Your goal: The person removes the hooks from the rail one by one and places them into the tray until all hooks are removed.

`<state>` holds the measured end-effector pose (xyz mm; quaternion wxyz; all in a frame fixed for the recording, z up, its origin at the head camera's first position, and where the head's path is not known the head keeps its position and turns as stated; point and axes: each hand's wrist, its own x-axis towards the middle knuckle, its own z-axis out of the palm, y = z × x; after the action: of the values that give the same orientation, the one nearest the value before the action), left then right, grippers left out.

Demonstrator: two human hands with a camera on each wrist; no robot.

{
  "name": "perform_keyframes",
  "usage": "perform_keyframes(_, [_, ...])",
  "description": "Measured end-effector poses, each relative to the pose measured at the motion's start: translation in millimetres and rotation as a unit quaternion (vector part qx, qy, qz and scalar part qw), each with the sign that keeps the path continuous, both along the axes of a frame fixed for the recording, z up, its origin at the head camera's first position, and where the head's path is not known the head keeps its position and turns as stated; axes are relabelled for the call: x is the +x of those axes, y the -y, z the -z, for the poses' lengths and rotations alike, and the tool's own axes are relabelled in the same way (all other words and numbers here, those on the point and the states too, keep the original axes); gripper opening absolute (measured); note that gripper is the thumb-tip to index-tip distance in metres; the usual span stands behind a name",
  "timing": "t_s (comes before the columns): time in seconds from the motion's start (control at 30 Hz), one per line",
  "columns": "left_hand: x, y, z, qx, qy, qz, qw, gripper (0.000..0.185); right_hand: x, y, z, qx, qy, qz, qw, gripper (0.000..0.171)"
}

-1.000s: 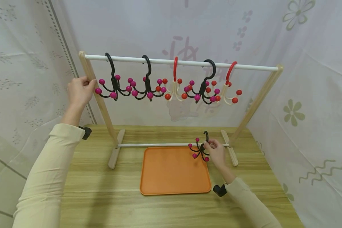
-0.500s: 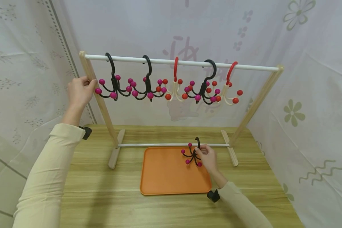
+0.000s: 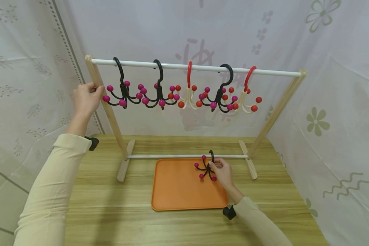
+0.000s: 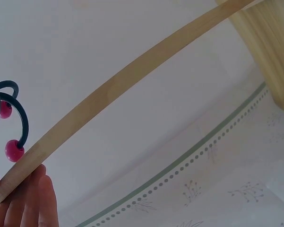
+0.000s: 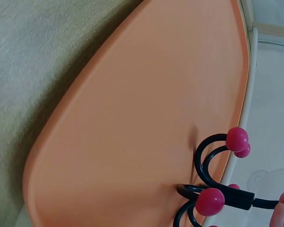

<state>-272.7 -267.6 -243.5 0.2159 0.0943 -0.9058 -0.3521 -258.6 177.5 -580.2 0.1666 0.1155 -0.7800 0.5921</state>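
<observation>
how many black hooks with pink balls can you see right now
4. Three hang on the top rail: first black hook at the left, second black hook beside it, third black hook between the red ones. The right hand holds the fourth black hook over the tray.

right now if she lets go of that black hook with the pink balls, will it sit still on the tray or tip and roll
The black hook looks like stiff, thin plastic, so probably light. Held by the right hand over the orange tray, it has several curved arms with round pink tips, so it would likely tip onto a few arms and rock rather than roll far. The tray's raised rim should stop it.
</observation>
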Motion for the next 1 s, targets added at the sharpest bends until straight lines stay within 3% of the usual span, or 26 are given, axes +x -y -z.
perform_keyframes(0.1, [0.7,0,-0.2,0.002,0.0,0.001,1.0,0.047,18.7,8,-39.3,-0.002,0.018,0.005,1.0,0.022])
perform_keyframes(0.23, [0.9,0,-0.1,0.002,0.001,0.001,1.0,0.047,27.0,10,-75.5,0.023,0.048,0.042,0.998,0.025])
perform_keyframes(0.3, [0.7,1,0.1,0.001,0.001,0.001,1.0,0.047,12.4,-3,-64.7,0.047,0.024,0.052,0.997,0.024])
perform_keyframes(0.33, [0.5,1,0.1,0.0,0.0,0.001,1.0,0.047,11.2,-6,-70.4,0.048,0.015,0.046,0.998,0.024])
perform_keyframes(0.4, [0.2,1,0.2,0.0,0.0,0.002,1.0,0.046,-14.0,-26,-49.2,0.045,-0.013,0.035,0.998,0.024])
perform_keyframes(0.47, [-0.3,2,0.1,0.0,-0.002,0.003,1.0,0.046,-29.5,-41,-46.2,0.041,-0.041,0.023,0.998,0.022])
perform_keyframes(0.53, [-0.6,2,-0.1,0.0,-0.004,0.003,1.0,0.046,-25.2,-44,-79.1,0.028,-0.029,0.015,0.999,0.023])
perform_keyframes(0.57, [-0.7,2,-0.2,0.001,-0.004,0.003,1.0,0.046,-27.8,-47,-87.4,0.03,-0.03,0.02,0.999,0.023])
perform_keyframes(0.7, [-0.6,1,-0.3,-0.001,-0.007,0.003,1.0,0.046,7.5,-34,-186.7,0.041,-0.04,0.032,0.998,0.022])
perform_keyframes(0.73, [-0.7,1,-0.3,-0.001,-0.007,0.003,1.0,0.046,12.5,-32,-203.1,0.043,-0.053,0.036,0.997,0.021])
perform_keyframes(0.9, [-0.2,2,-0.1,-0.003,-0.005,0.002,1.0,0.047,30.9,-25,-268.5,0.048,-0.123,0.072,0.989,0.017])
perform_keyframes(1.0, [-0.2,2,-0.3,-0.004,-0.004,0.0,1.0,0.047,29.2,-26,-292.2,0.053,-0.169,0.099,0.979,0.017])
